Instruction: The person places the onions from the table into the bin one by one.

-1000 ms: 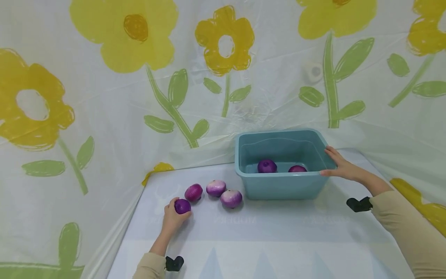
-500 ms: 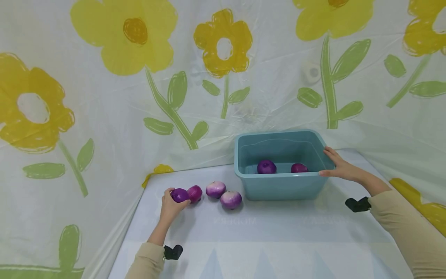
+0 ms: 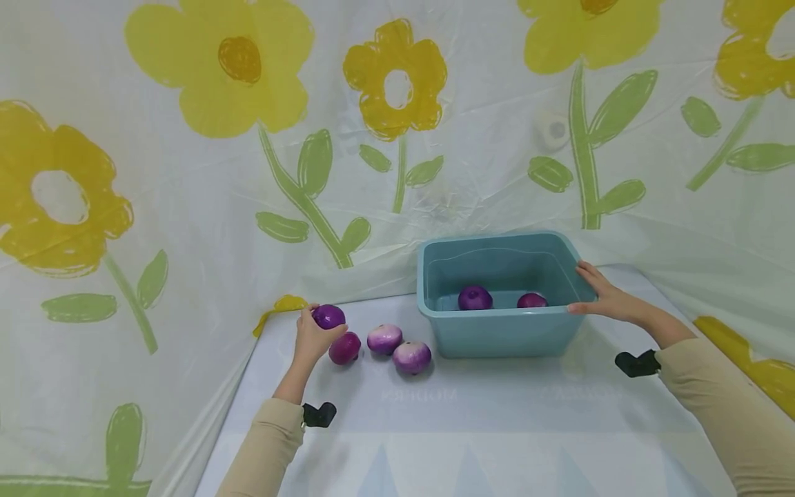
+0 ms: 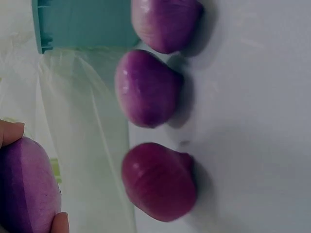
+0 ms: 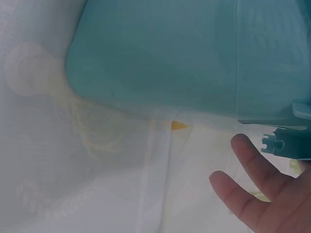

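Observation:
A purple onion (image 3: 329, 317) is held between the thumb and fingers of my left hand (image 3: 312, 338), raised near the table's back left. In the left wrist view that onion (image 4: 31, 187) shows at the lower left, a fingertip above and another below. Just below the hand lies a magenta onion (image 3: 344, 348). Two paler purple-white onions (image 3: 384, 339) (image 3: 412, 357) lie to its right. My right hand (image 3: 611, 301) rests at the right end of a teal plastic bin (image 3: 497, 335), thumb on the front rim, fingers spread at the side. Straight fingers (image 5: 257, 167) show below the rim in the right wrist view.
Inside the bin sit a purple onion (image 3: 475, 298) and a redder onion (image 3: 532, 301), partly hidden by the front wall. A flower-printed curtain (image 3: 397, 166) hangs behind the white-covered table (image 3: 472, 428). Both wrists wear black mounts.
My left hand has lifted the purple onion up and away from the table, toward the back edge, past the magenta onion. The right hand stays on the bin.

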{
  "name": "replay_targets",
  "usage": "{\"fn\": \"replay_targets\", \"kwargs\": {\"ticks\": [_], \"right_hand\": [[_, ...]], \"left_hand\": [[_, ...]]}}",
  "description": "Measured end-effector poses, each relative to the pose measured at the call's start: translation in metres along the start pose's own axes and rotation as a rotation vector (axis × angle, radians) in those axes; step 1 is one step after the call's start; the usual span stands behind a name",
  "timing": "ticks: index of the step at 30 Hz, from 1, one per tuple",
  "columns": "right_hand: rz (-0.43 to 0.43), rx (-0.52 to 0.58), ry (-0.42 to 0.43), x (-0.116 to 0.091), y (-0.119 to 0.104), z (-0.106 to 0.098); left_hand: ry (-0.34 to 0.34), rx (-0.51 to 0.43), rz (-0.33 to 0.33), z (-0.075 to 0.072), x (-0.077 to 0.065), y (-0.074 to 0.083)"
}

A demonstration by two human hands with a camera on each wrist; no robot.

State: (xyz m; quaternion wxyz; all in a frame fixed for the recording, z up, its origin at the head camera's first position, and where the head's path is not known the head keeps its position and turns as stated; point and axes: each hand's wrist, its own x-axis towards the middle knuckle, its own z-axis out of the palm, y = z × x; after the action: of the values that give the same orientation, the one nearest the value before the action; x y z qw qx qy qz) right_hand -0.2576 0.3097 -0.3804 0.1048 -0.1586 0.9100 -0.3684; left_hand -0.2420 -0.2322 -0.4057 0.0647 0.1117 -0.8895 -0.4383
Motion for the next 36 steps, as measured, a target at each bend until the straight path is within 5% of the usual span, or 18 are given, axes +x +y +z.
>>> {"fn": "replay_targets", "kwargs": {"ticks": [18, 36], "right_hand": [[-0.002, -0.004, -0.003, 0.001, 0.002, -0.001], [-0.014, -0.011, 0.001, 0.001, 0.004, 0.0]], "left_hand": [[0.004, -0.023, 0.103, 0.016, 0.021, 0.076], [-0.09, 0.035, 0.241, 0.058, 0.02, 0.156]]}}
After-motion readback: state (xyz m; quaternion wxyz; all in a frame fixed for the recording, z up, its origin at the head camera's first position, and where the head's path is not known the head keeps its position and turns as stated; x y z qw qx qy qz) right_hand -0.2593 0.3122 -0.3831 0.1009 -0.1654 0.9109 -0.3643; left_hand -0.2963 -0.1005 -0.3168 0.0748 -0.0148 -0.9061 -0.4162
